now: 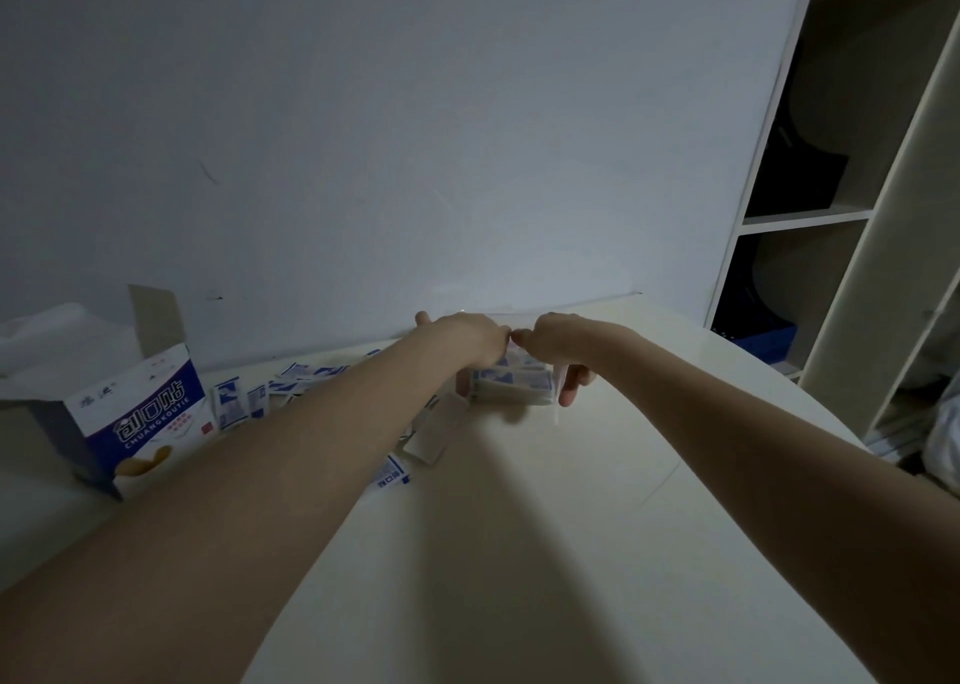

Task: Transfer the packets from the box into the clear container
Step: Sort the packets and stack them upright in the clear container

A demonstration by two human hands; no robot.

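while both hands (511,343) clamp fingers round one packet stack (511,384), one box (137,413) stands open.

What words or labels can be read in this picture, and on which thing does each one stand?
"创口贴": large characters on the open box.
"CHUANGKOUTIE": Latin letters just below them on that box.
Small print elsewhere on the box: too small to read.
Print on the loose packets: blurred, unreadable.

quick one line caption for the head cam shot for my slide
Both hands, left hand and right hand, hold a stack of packets at the clear container, open box left.
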